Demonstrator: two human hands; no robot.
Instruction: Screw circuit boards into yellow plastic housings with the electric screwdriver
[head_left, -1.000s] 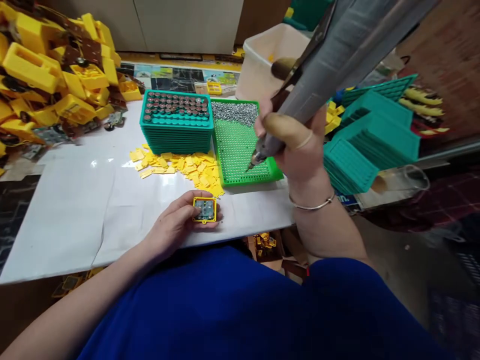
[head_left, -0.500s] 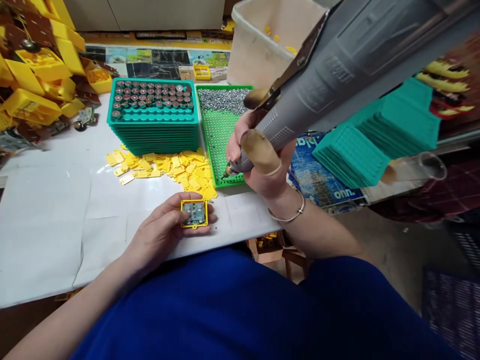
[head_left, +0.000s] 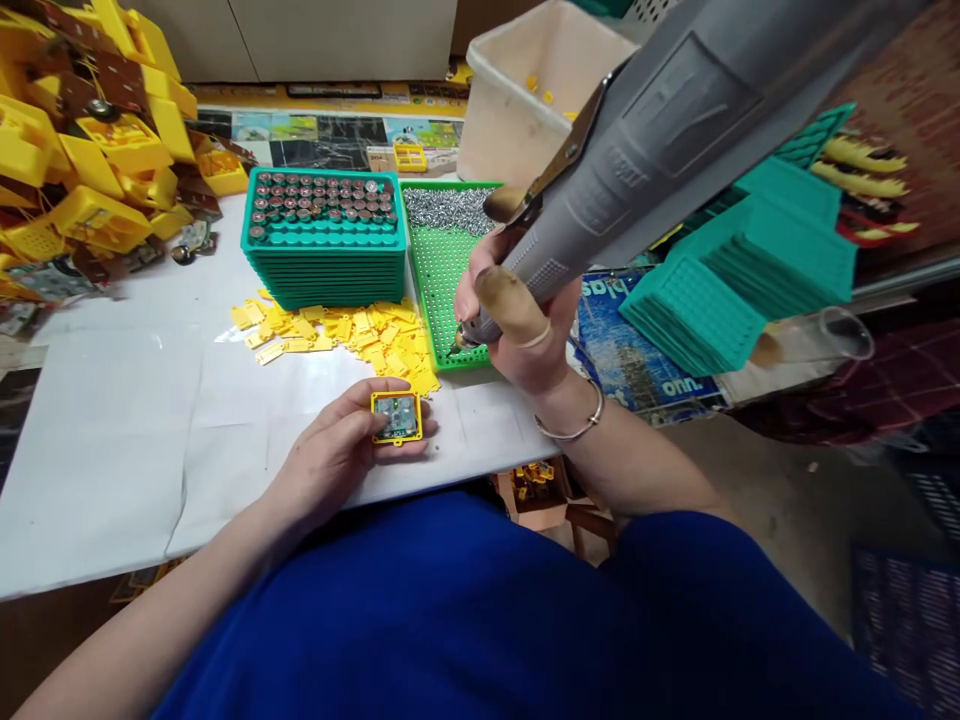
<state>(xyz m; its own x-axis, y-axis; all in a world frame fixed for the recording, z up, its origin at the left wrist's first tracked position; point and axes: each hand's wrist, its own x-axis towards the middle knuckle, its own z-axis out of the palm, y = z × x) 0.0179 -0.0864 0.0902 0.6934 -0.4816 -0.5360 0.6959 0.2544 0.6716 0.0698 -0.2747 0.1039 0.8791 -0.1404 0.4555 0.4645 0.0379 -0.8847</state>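
Note:
Between the thumb and fingers of my left hand [head_left: 341,435] lies a small square yellow housing with a circuit board [head_left: 397,415] inside, facing up near the table's front edge. My right hand [head_left: 536,340], with finger cots on the thumb and a finger, is wrapped round a grey electric screwdriver [head_left: 600,190]. Its tip points down and left, over the near end of a green perforated tray [head_left: 442,270]. Silver screws [head_left: 454,208] are heaped at that tray's far end. Loose flat yellow plastic pieces [head_left: 375,335] lie just beyond my left hand.
A stack of teal trays [head_left: 326,270] holding round metal-topped parts stands left of the green tray. Yellow housings [head_left: 105,170] pile up at the far left. Behind stands a whitish bin [head_left: 510,120]. More teal trays [head_left: 697,310] and a clear cup [head_left: 832,335] are on the right.
The camera view has shifted slightly, so the table things appear a little further right. Both hands keep their holds, the screwdriver tip still over the green tray.

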